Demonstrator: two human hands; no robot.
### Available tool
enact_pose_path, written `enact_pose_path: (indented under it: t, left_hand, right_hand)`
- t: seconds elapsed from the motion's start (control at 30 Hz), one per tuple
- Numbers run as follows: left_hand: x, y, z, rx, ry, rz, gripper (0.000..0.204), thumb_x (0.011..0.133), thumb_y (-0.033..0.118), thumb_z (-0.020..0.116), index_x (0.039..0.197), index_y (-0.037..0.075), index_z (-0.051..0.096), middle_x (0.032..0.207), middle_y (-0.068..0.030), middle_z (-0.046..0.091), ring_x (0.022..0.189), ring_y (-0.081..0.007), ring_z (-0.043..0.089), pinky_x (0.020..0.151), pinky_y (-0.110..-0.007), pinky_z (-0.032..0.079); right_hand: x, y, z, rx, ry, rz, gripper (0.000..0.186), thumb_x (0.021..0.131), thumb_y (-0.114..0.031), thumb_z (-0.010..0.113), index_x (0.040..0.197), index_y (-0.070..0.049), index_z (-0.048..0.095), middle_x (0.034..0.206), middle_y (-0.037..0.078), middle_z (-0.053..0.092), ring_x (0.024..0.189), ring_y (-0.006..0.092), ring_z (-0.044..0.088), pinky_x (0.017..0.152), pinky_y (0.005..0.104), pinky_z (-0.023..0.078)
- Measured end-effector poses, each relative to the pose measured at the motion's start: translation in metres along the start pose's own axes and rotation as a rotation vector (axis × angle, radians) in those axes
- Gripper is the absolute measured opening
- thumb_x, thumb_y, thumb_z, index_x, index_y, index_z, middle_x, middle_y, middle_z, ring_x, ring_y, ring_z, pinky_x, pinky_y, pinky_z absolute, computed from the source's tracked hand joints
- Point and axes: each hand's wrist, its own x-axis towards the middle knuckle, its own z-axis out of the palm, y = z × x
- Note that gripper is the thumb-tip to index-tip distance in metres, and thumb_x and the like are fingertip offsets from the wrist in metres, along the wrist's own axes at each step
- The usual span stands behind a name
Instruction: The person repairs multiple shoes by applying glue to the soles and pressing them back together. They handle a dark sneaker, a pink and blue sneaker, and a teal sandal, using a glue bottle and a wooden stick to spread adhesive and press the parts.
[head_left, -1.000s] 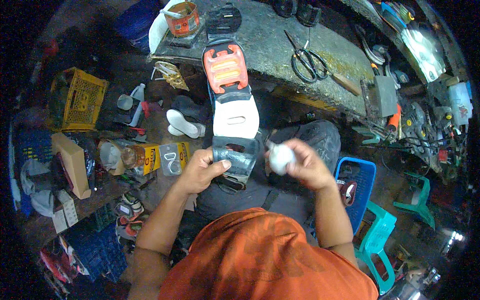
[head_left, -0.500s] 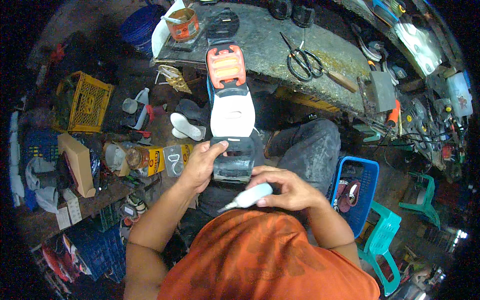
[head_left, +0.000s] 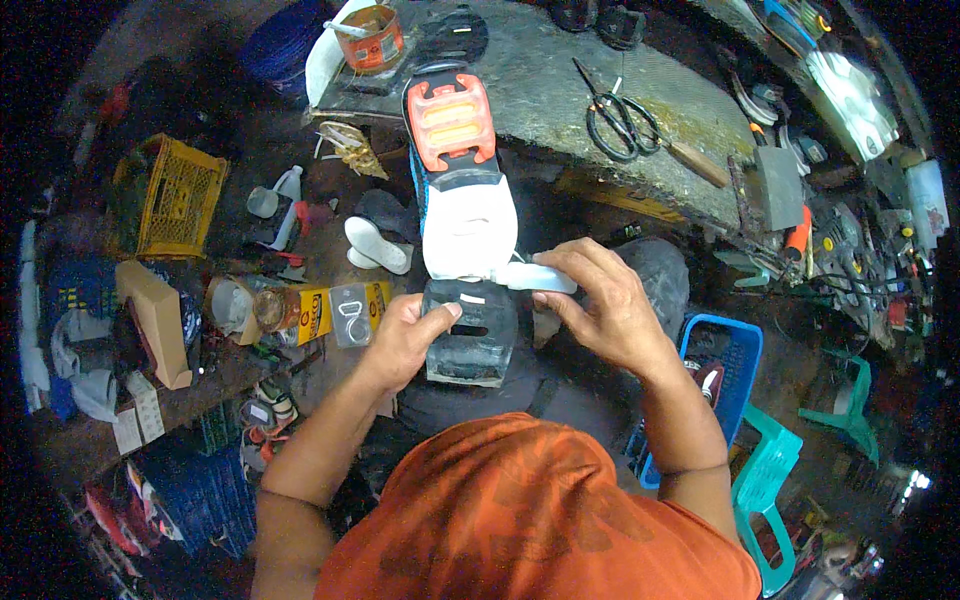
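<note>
A shoe (head_left: 468, 225) lies sole up across the middle, with a red-orange piece at its far end, a white middle and a black end towards me. My left hand (head_left: 408, 335) grips the black end (head_left: 468, 345), its thumb on top; the fingers underneath are hidden. Between the thumb and fingers of my right hand (head_left: 605, 295) is a pale squeeze bottle (head_left: 540, 278), lying almost level. Its nozzle points left and meets the sole, or nearly so, where white borders black. Whether any liquid comes out cannot be made out.
Ahead stands a worn workbench (head_left: 540, 100) with black scissors (head_left: 615, 125), a wooden-handled tool (head_left: 695, 162) and an orange tin (head_left: 375, 45). A blue basket (head_left: 745, 370) and green stool (head_left: 770, 500) are at right. Leftward are a yellow crate (head_left: 185, 195) and white soles (head_left: 378, 245).
My right hand has moved up and away from me, bringing the bottle's nozzle from near my shirt to the sole. My left hand keeps its grip, and the black end has shifted slightly nearer.
</note>
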Motion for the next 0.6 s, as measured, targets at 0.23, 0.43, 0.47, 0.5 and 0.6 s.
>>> enact_pose_path:
  t: [0.23,0.43,0.47,0.5,0.6]
  left_hand:
    - [-0.004,-0.006,-0.005,0.068,-0.039,0.055,0.025,0.104,0.019,0.059,0.111,-0.001,0.071,0.099,-0.0016,0.071,0.086,-0.0077,0.064,0.077,-0.028,0.054]
    - [-0.008,-0.004,-0.008,0.113,-0.072,0.086,0.026,0.104,0.018,0.057,0.116,-0.001,0.07,0.099,-0.0011,0.071,0.09,-0.0084,0.064,0.081,-0.029,0.053]
    - [-0.01,-0.003,-0.009,0.151,-0.076,0.106,0.027,0.104,0.018,0.056,0.117,-0.001,0.07,0.1,-0.0011,0.071,0.091,-0.0083,0.064,0.082,-0.029,0.053]
    - [-0.011,-0.002,-0.01,0.16,-0.082,0.1,0.027,0.104,0.018,0.056,0.119,-0.001,0.069,0.101,-0.0014,0.071,0.091,-0.0084,0.063,0.083,-0.029,0.053]
    - [-0.015,0.001,-0.012,0.152,-0.103,0.096,0.031,0.104,0.017,0.056,0.127,-0.001,0.067,0.106,-0.0021,0.072,0.094,-0.0085,0.063,0.085,-0.029,0.053]
  right_hand:
    - [0.011,-0.007,-0.001,-0.162,-0.065,-0.103,0.034,0.085,-0.014,0.077,0.118,-0.009,0.068,0.111,0.01,0.066,0.101,0.0309,0.064,0.086,0.0425,0.049]
    - [0.013,-0.012,-0.007,-0.239,-0.109,-0.12,0.04,0.081,-0.01,0.076,0.12,-0.01,0.067,0.112,0.01,0.065,0.103,0.031,0.062,0.087,0.0434,0.048]
    - [0.012,-0.011,-0.009,-0.251,-0.103,-0.12,0.042,0.081,-0.01,0.076,0.121,-0.01,0.067,0.112,0.01,0.065,0.104,0.031,0.062,0.087,0.0434,0.048]
    - [0.011,-0.01,-0.012,-0.236,-0.091,-0.089,0.041,0.08,-0.009,0.078,0.12,-0.009,0.068,0.112,0.01,0.065,0.105,0.032,0.062,0.089,0.0436,0.049]
    - [0.008,-0.005,-0.021,-0.165,-0.067,0.034,0.038,0.079,-0.008,0.08,0.116,-0.006,0.07,0.113,0.012,0.067,0.108,0.034,0.064,0.093,0.0434,0.05]
